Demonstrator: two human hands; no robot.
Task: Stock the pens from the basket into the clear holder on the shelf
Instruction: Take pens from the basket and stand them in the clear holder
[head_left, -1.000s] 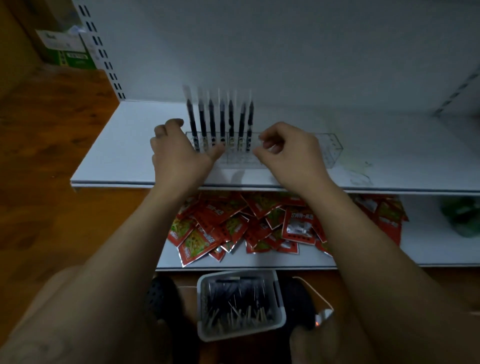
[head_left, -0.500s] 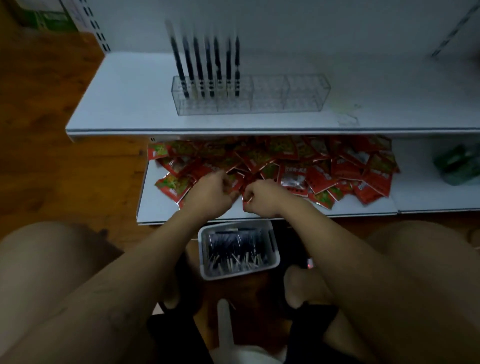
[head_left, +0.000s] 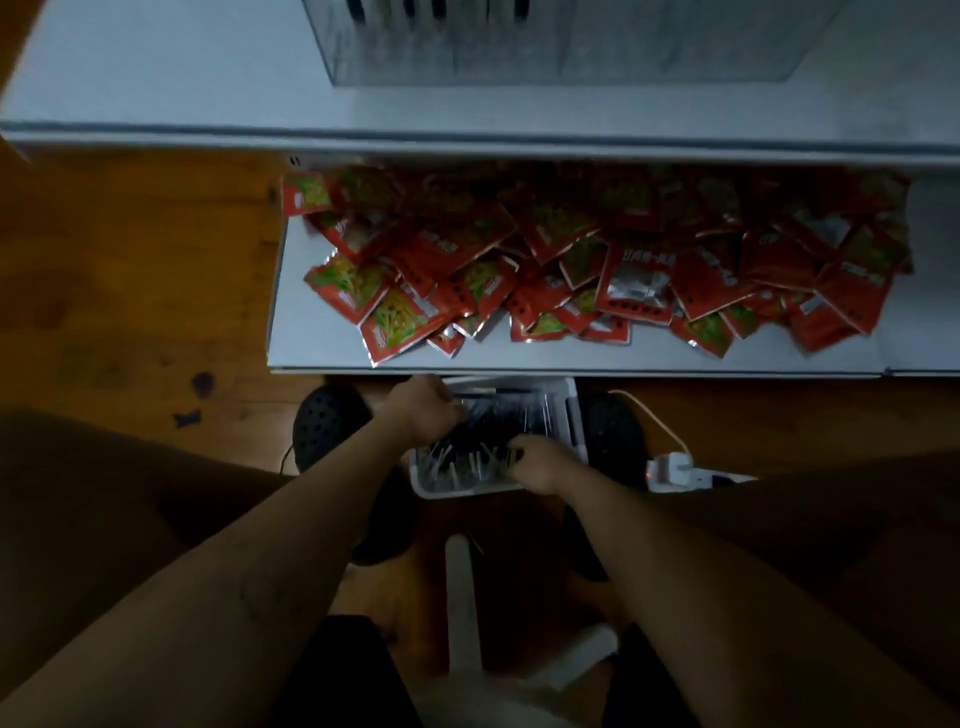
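Right, both hands are down in the basket (head_left: 569, 410). The left hand (head_left: 423, 410) sits at the far-left corner, fingers curled in over the rim. The right hand (head_left: 540, 462) is at the near-right side, knuckles up and fingertips buried in the heap. Whether either one has a pen pinched, I can't tell; the light is dim and the fingers hide their own tips.

The pens (head_left: 467, 460) lie directly under both hands, a loose pile of slim dark barrels with pale ends. Most of them run lengthways from the near rim to the far one, pale ends fanned towards the person. The basket is white plastic with straight walls, standing on the dark wooden floor (head_left: 130, 312) between two black shoes (head_left: 324, 421).

Now the relation that matters: the clear holder (head_left: 597, 52) is up and away on the upper shelf (head_left: 156, 78), well apart from the hands. A few stocked pens (head_left: 410, 6) poke off the top edge at its left end. Its right half looks open, which I'd say favours the right hand, though the left reaches further forward.

Between basket and holder lies the lower shelf (head_left: 317, 338), strewn with glossy red packets (head_left: 634, 280), crinkled and overlapping. Any pen must rise past that ledge and tip upright.
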